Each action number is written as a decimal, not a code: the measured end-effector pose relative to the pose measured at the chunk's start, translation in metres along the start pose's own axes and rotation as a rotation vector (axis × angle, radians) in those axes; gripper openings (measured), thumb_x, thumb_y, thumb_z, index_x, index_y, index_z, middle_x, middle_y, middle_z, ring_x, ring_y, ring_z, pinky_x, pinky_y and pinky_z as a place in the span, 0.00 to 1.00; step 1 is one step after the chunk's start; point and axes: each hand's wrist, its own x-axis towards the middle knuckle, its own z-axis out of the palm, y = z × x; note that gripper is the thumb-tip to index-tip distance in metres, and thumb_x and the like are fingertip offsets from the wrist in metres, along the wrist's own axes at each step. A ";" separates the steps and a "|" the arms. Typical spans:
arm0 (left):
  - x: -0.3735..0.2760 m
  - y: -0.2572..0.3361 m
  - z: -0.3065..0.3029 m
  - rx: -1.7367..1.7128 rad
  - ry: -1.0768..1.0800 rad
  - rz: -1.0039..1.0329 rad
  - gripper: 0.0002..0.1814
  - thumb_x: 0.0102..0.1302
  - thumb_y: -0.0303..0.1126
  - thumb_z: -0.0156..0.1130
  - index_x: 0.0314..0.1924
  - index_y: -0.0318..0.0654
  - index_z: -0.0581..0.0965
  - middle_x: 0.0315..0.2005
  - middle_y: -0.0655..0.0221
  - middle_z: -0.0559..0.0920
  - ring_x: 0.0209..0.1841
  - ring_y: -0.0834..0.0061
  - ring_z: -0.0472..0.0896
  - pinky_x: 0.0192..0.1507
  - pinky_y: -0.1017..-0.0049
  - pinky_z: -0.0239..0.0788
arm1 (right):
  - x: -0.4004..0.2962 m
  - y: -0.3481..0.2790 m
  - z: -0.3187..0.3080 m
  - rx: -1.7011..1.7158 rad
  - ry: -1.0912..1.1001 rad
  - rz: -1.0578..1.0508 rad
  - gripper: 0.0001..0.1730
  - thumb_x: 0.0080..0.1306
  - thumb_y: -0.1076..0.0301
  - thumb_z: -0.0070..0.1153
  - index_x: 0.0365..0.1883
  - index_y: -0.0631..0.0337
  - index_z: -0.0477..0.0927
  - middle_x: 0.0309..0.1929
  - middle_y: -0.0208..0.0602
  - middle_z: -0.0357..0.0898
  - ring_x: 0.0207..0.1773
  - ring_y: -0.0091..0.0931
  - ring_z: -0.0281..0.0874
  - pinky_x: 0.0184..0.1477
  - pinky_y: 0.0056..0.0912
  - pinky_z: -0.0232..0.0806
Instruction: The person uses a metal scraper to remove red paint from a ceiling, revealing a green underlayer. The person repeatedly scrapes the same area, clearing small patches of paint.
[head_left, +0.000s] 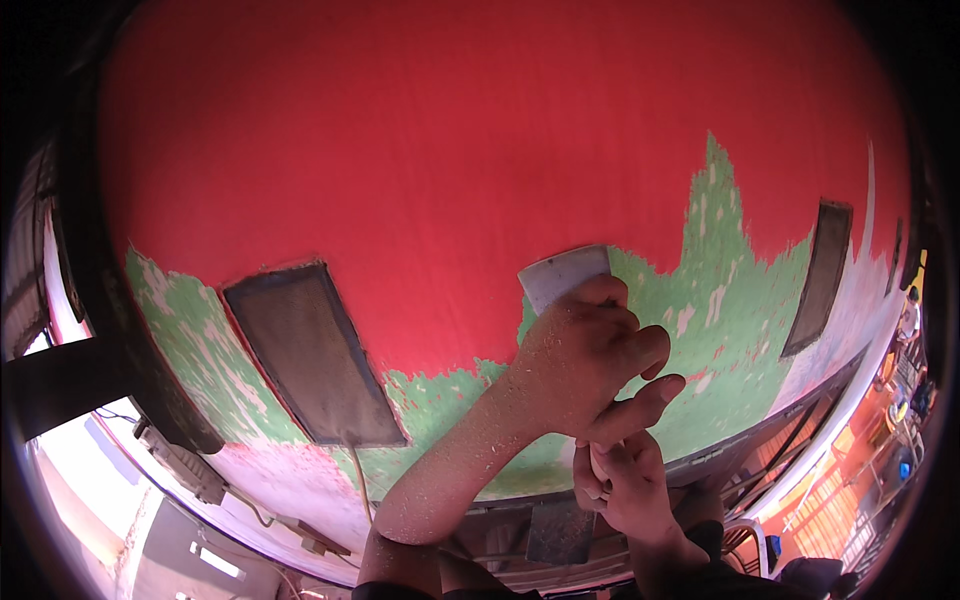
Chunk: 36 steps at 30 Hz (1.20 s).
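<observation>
My left hand (581, 356) grips a wide-bladed paint scraper (566, 274), its pale blade flat against the painted wall (450, 135). Red paint covers the upper wall; green and whitish layers show below a ragged border. The blade's edge lies against the red paint, with green just to its right. Below, my right hand (630, 484) is closed around a pale part that looks like the lower end of the scraper's handle. Most of the handle is hidden behind my hands. Small paint flakes cling to my left hand and forearm.
Dark rectangular panels (315, 360) (819, 277) are set in the wall on both sides. A cable (358, 480) runs down from the left one. A dark beam (67, 390) juts at far left. Chairs (742, 536) and people (910, 315) are at lower right.
</observation>
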 end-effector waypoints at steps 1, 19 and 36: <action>0.001 0.000 0.000 -0.006 -0.027 0.087 0.11 0.56 0.41 0.69 0.27 0.45 0.78 0.15 0.72 0.73 0.19 0.64 0.73 0.42 0.65 0.67 | 0.001 -0.001 0.000 -0.002 0.034 0.031 0.08 0.87 0.63 0.42 0.49 0.57 0.70 0.25 0.26 0.70 0.22 0.14 0.61 0.23 0.22 0.54; -0.016 0.010 -0.002 -0.012 -0.087 0.161 0.13 0.59 0.43 0.67 0.27 0.45 0.76 0.15 0.72 0.75 0.20 0.64 0.75 0.44 0.66 0.69 | -0.006 0.016 0.007 -0.037 -0.032 -0.048 0.11 0.87 0.62 0.41 0.45 0.57 0.70 0.24 0.27 0.71 0.22 0.14 0.61 0.24 0.21 0.54; -0.022 0.006 -0.004 -0.090 -0.072 0.187 0.16 0.58 0.44 0.71 0.26 0.43 0.75 0.12 0.68 0.72 0.19 0.63 0.75 0.43 0.65 0.67 | -0.009 0.021 0.016 -0.056 0.051 0.002 0.11 0.86 0.63 0.40 0.45 0.59 0.70 0.25 0.28 0.71 0.22 0.15 0.61 0.23 0.22 0.54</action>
